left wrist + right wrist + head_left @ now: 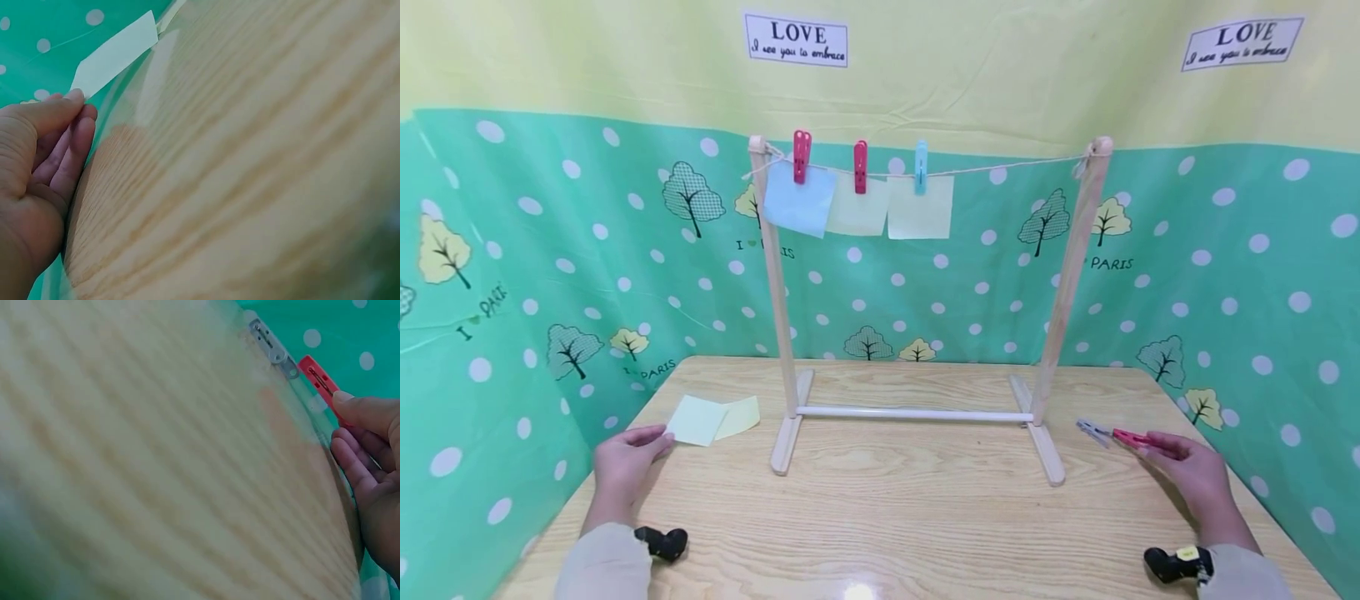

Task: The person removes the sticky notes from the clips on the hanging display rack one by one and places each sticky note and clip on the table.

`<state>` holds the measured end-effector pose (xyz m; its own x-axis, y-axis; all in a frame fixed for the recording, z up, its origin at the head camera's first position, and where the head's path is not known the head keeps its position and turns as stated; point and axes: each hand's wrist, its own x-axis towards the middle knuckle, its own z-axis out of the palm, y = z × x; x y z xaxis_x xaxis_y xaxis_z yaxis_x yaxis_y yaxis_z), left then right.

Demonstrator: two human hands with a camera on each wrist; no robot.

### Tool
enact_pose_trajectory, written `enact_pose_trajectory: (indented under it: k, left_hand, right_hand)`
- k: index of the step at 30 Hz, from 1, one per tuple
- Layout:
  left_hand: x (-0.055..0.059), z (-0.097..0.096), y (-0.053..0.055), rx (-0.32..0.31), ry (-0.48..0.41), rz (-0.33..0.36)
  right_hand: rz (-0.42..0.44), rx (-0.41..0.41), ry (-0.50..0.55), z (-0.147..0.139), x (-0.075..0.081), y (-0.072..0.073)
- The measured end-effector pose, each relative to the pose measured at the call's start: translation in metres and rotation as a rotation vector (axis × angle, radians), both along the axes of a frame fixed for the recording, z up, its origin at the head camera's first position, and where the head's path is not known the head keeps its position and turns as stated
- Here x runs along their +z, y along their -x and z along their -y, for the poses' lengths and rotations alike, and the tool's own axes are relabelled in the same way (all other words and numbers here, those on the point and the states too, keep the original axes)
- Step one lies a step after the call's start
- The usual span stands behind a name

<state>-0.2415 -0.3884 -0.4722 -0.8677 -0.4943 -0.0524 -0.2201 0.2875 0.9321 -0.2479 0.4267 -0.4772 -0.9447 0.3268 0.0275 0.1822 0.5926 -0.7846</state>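
At the table's left, my left hand (627, 467) pinches the near corner of a pale green paper square (697, 420); the left wrist view shows the paper (119, 53) between thumb and fingers. A pale yellow paper (741, 417) lies partly behind it. On the right, my right hand (1193, 475) pinches a red clothespin (1131, 438) by one end. A grey clothespin (273, 349) lies on the table just beyond it. Three papers hang from a string: a blue sheet (800, 200) and a pale sheet (856, 208) under red clothespins, another pale sheet (920, 212) under a light blue clothespin (921, 167).
The string (1022, 164) is tied between two wooden posts (1071, 275) of a stand. A white bar (917, 413) joins the posts low down, above the wooden table (910, 517). A green dotted curtain (955, 325) surrounds the table's back and sides.
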Motion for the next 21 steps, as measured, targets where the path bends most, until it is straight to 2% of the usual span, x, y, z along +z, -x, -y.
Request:
enact_pose_trajectory:
  k: [3,6,16,21]
  left_hand:
    - [-0.0013,0.0012,0.0004,-0.005,0.129,0.038]
    - [-0.0020,0.0007,0.0003,-0.012,0.170,0.032]
    - [-0.0004,-0.0016,-0.0022,0.029,0.200,0.015]
    - [0.0006,-0.0002,-0.0062,0.043,0.122,-0.005]
  right_hand:
    - [-0.011,0.010,-0.030,-0.0005,-0.0038,0.0000]
    - [-0.012,0.027,-0.036,-0.0001,-0.0051,-0.0004]
    - [0.021,0.017,-0.050,0.0024,-0.0049,-0.0009]
    - [0.007,0.023,-0.075,0.0045,-0.0023,-0.0014]
